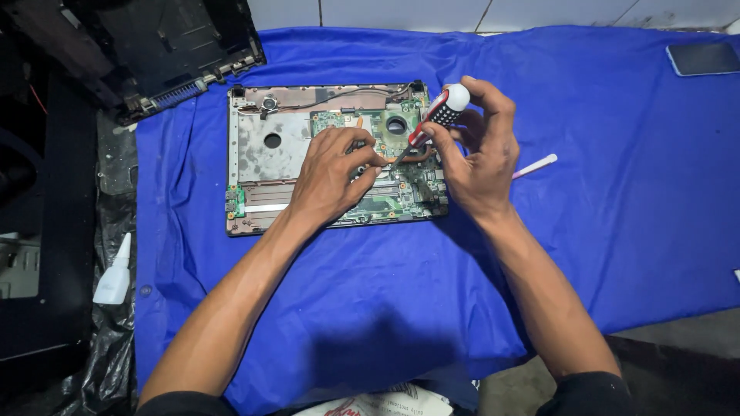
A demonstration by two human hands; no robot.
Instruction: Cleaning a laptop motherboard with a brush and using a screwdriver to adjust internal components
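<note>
An opened laptop base (262,150) lies on a blue cloth (586,223), its green circuit board (401,192) exposed on the right half. My right hand (474,158) grips a screwdriver (438,117) with a red, black and white handle, tilted so the tip points down-left onto the board. My left hand (331,173) rests on the board, fingertips pinched right beside the screwdriver's tip. The tip itself is partly hidden by my fingers.
A black laptop cover (154,46) lies at the upper left, partly off the cloth. A phone (703,58) sits at the far right corner. A pink-and-white thin tool (536,166) lies right of my right hand. A white glue bottle (114,273) rests on black plastic at left.
</note>
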